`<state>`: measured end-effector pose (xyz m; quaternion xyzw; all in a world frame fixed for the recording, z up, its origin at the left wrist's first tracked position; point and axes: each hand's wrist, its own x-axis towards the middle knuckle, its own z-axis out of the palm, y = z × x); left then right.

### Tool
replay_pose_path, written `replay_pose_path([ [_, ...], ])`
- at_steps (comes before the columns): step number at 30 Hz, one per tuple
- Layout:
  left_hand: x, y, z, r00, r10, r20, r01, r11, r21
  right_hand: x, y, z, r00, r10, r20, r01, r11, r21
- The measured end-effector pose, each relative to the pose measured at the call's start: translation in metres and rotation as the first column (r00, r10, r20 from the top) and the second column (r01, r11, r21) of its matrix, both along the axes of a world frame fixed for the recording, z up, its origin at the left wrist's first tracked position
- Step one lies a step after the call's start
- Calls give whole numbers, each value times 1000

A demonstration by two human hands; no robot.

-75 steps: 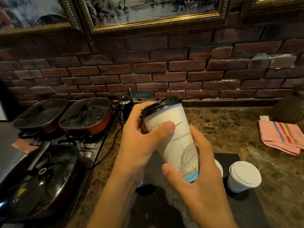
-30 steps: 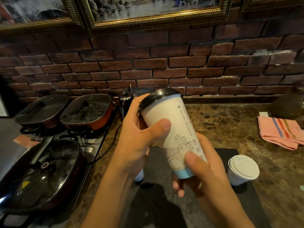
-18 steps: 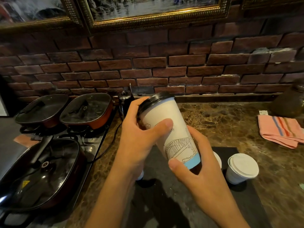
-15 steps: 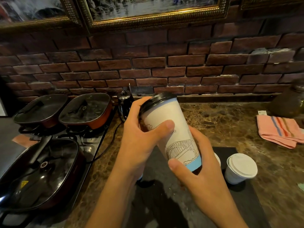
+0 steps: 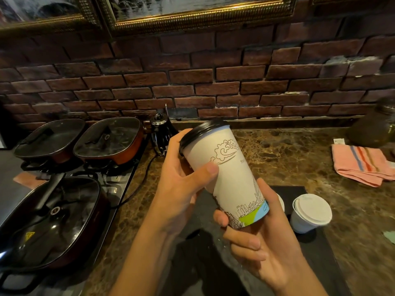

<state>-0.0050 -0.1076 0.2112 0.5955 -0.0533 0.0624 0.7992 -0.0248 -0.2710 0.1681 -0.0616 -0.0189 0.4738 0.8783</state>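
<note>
Brick wall, marble desk [image 5: 288,154]. Cup [image 5: 230,180] tilted at frame centre, above desk. Left hand [image 5: 179,189] grips near lid [image 5: 201,129]; right hand [image 5: 256,238] wraps base, likely to inspect the print.

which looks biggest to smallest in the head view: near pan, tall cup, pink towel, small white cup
near pan
tall cup, held nearer the camera, so flattered
pink towel
small white cup

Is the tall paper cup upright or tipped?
Tipped: paper cup leans, black lid up-left by left hand, base lower-right in right hand.
</note>
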Motion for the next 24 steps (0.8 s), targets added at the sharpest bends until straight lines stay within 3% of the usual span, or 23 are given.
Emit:
replay_pose_path([
  [2, 0, 2, -1, 1000, 1, -13, 0, 1000, 13, 0, 0, 6, 1000, -13, -2, 13, 996, -93],
  [4, 1, 5, -2, 1000, 28, -13, -28, 999, 39, 3, 0, 8, 988, -110, 107, 147, 884, -444],
  [6, 1, 7, -4, 998, 68, 8, -69, 993, 100, 8, 0, 6, 897, -99, 431, 416, 519, -747],
  [7, 1, 7, -6, 995, 94, 21, -96, 984, 150, 12, -1, 3, 806, -30, 591, 566, 329, -756],
  [8, 1, 6, -9, 992, 122, 33, -126, 970, 207, 16, -2, 0, 725, 27, 688, 671, 201, -714],
  [9, 1, 5, -12, 987, 152, 43, -158, 951, 267, 20, -4, -1, 664, 53, 746, 735, 135, -664],
  [11, 3, -2, -22, 976, 204, 69, -215, 901, 376, 27, -7, -3, 589, 88, 803, 794, 117, -596],
  [14, 8, -12, -41, 964, 234, 130, -267, 833, 484, 39, -5, -11, 561, 115, 820, 794, 205, -572],
  [21, 19, -30, -104, 941, 292, 172, -338, 775, 534, 53, 17, -50, 625, -144, 768, 746, 402, -531],
  [24, 26, -33, -122, 948, 290, 130, -313, 782, 539, 58, 22, -72, 643, -180, 745, 744, 377, -551],
])
